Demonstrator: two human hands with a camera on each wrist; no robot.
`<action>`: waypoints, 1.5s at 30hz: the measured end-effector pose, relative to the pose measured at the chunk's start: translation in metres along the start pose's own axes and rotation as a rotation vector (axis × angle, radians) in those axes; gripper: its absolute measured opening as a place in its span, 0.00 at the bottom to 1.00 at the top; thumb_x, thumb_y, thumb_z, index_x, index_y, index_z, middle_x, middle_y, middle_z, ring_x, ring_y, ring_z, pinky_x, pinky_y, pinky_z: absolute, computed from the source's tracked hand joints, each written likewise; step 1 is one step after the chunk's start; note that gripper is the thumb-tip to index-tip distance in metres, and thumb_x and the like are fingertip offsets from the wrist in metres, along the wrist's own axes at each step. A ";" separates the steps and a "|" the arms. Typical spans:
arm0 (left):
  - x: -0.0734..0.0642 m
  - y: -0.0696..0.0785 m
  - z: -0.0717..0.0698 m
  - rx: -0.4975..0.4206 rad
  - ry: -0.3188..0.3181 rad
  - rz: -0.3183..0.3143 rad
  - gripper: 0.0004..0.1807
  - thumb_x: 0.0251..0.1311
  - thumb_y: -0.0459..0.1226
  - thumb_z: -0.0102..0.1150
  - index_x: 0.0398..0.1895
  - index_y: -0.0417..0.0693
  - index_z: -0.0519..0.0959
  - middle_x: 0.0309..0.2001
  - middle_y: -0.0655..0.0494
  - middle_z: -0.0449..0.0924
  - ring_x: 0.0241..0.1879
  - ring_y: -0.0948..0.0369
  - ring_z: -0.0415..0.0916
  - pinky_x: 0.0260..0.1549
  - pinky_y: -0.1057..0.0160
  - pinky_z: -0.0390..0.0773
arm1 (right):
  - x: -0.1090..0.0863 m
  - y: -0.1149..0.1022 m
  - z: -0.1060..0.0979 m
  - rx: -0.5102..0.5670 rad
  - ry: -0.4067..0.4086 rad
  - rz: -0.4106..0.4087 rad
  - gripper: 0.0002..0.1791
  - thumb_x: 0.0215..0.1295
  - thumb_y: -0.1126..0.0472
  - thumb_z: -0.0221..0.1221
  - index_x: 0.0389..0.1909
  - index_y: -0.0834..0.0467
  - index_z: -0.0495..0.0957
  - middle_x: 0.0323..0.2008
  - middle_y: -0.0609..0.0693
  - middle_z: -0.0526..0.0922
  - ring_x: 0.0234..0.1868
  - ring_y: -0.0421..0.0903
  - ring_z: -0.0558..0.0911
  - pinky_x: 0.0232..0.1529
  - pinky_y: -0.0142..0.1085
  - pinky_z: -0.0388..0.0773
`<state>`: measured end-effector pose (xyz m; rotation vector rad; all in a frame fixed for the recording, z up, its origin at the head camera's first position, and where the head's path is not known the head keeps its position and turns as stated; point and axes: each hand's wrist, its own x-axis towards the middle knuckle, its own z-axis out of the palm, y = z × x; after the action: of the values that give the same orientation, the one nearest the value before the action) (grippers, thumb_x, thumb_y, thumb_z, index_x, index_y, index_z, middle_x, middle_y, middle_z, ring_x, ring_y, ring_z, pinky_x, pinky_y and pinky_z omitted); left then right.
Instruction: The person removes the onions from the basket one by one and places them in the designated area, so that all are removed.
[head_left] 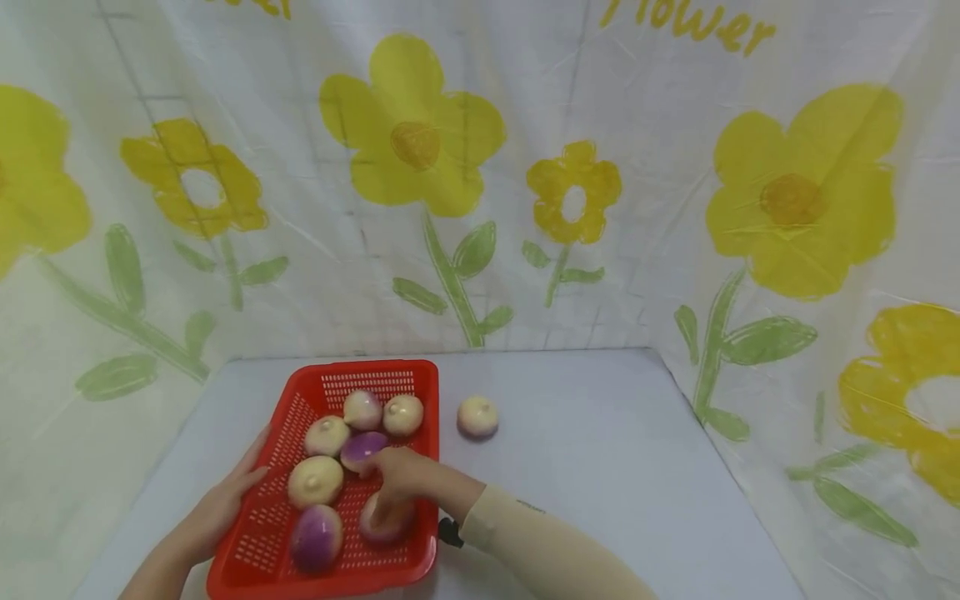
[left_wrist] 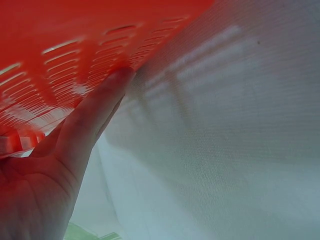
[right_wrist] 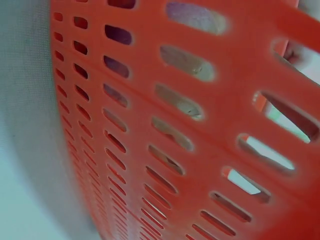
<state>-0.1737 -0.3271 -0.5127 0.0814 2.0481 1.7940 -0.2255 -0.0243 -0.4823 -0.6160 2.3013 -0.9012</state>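
A red slotted plastic basket (head_left: 432,400) stands on the table and holds several purple-and-cream turnips, among them a cream one (head_left: 315,482) and a purple one (head_left: 317,537). My left hand (head_left: 217,512) rests on the basket's left side, thumb at the rim; the left wrist view shows straight fingers along the outer wall. Over the right rim my right hand (head_left: 401,477) reaches inside, digits spread. Its fingertips are close to the middle purple turnip (head_left: 363,448), and one digit extends over the front right turnip (head_left: 397,525). In the right wrist view the basket wall (right_wrist: 140,100) hides that hand.
One loose turnip (head_left: 477,417) lies on the white table (head_left: 585,450), just right of the basket. A white curtain (head_left: 645,275) printed with yellow flowers hangs behind the table and along both sides. A small black object (head_left: 450,532) shows at the right cuff.
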 end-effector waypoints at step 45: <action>-0.002 0.002 0.000 0.014 -0.029 0.033 0.33 0.83 0.47 0.24 0.78 0.75 0.22 0.78 0.34 0.18 0.55 0.64 0.78 0.49 0.53 0.82 | -0.010 -0.004 -0.013 -0.084 0.019 -0.221 0.10 0.52 0.55 0.76 0.35 0.46 0.86 0.22 0.39 0.78 0.26 0.35 0.73 0.28 0.26 0.74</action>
<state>-0.1720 -0.3272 -0.5101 0.1447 2.0511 1.7877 -0.2267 -0.0150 -0.4682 -0.9161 2.3298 -0.9168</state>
